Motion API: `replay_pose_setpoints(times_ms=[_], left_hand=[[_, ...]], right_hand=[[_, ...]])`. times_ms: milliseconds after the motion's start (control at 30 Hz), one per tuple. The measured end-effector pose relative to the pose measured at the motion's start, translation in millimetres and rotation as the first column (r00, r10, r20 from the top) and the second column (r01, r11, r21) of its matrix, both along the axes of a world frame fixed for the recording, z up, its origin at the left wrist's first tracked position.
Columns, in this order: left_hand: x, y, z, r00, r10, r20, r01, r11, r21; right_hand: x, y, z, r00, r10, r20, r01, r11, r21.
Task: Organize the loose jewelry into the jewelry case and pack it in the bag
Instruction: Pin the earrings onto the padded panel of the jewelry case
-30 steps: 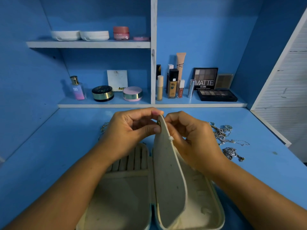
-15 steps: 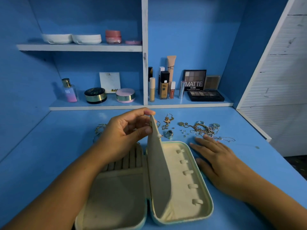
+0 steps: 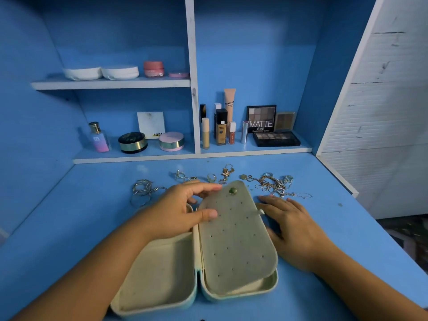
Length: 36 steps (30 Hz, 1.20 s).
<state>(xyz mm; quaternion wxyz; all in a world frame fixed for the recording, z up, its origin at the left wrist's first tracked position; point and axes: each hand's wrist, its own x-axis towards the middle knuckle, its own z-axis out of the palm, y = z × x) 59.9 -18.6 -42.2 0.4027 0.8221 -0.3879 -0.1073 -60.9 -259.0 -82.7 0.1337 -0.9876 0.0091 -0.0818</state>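
While it lies open, the jewelry case (image 3: 159,274) (cream-lined) shows perforations.

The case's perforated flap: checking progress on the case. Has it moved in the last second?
Yes. The perforated flap swung from upright down rightward, now lying over the right half of the jewelry case; the left hand holds its top edge.

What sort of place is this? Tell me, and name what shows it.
Probably a home vanity or dressing table: shelves hold makeup, such as a MATTE eyeshadow palette and a perfume bottle, and loose jewelry lies on the blue tabletop behind an open jewelry case.
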Motion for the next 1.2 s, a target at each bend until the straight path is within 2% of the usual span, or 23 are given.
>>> replay_pose_setpoints(times_ms=[233,333,500,633,967,1200], left_hand=[[-7,0,5,0.971,-0.086,0.224,0.027,0.967,0.254],[-9,10,10,0.957,-0.07,0.282,-0.028,0.944,0.329],[9,43,9,0.93,0.229,0.288,-0.287,0.941,0.179],[21,43,3,0.904,0.35,0.245,-0.392,0.908,0.151],[47,18,10,0.924,0.32,0.211,-0.374,0.875,0.308],[59,11,8,0.897,0.335,0.287,-0.412,0.869,0.275]], right_hand=[[-2,0,4,1.0,0.01,-0.018,-0.01,1.0,-0.002],[-2,0,3,1.0,0.012,-0.021,-0.012,1.0,-0.013],[-2,-1,2,1.0,0.01,-0.007,-0.01,1.0,0.03],[-1,-1,1,1.0,0.011,-0.002,-0.011,0.999,0.038],[-1,-2,-1,1.0,0.005,0.02,-0.007,0.998,0.069],[0,-3,-3,0.998,0.003,0.062,-0.008,0.996,0.087]])
